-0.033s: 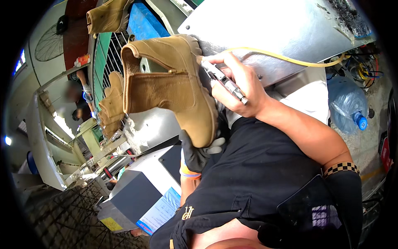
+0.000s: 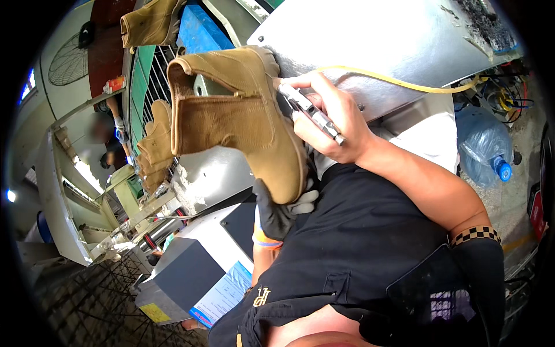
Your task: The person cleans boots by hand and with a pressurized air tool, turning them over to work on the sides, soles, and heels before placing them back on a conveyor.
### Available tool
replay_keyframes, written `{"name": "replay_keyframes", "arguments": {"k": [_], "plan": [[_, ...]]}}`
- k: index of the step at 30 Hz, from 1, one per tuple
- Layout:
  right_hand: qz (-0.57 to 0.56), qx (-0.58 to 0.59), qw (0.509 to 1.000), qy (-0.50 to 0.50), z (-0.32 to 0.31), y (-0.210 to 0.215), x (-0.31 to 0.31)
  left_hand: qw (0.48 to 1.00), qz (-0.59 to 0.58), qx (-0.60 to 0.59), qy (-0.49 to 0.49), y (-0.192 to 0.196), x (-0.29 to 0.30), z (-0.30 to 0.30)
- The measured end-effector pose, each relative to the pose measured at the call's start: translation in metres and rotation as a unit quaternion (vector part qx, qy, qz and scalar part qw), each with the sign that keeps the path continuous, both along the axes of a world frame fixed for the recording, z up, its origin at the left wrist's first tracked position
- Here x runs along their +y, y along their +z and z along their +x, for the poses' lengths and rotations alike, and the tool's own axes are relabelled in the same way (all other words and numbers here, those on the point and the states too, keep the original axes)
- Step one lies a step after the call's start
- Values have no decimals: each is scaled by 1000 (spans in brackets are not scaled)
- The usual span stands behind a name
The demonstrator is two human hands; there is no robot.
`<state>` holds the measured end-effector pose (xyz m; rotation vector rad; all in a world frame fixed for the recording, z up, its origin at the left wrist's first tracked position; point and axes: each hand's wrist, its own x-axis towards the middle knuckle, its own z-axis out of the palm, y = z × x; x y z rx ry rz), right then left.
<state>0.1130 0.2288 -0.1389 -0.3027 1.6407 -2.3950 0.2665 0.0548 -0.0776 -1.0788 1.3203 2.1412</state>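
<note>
A tan ankle boot (image 2: 231, 113) lies on its side before me, its zip opening spread and its collar to the left. My left hand (image 2: 277, 211), in a grey glove with an orange cuff, is closed round the toe end. A slim silver metal hand tool (image 2: 312, 113) is gripped in my bare right hand (image 2: 341, 118). Its far end is close to the boot's sole edge near the heel; my fingers partly hide whether it touches. A yellow hose (image 2: 399, 82) runs behind the right hand; its joint with the tool is hidden.
A shiny metal panel (image 2: 352, 37) stands beyond my right hand. More tan boots (image 2: 156, 141) rest at the left, with another boot (image 2: 151, 23) by a blue box (image 2: 202, 29). A large clear bottle (image 2: 484, 144) sits at the right. A co-worker's arm (image 2: 118, 121) shows far left.
The boot has tilted slightly: its toe has shifted a little right and its collar a little left. My left hand has moved with the toe; my right hand is nearly still.
</note>
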Motion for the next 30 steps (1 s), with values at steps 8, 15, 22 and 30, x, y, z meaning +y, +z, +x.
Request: {"name": "replay_keyframes", "arguments": {"k": [8,15,22,30], "plan": [[-8,-14,999,36,-8,6,20,971,224,49,74,-18,27,-25],[4,-34,995,91,-3,10,43,984,169,33,48,-14,40,-34],[37,-61,989,130,11,9,71,984,175,20,32,-15,53,-43],[47,-86,984,149,5,35,105,944,328,1,-35,-21,78,-66]]}}
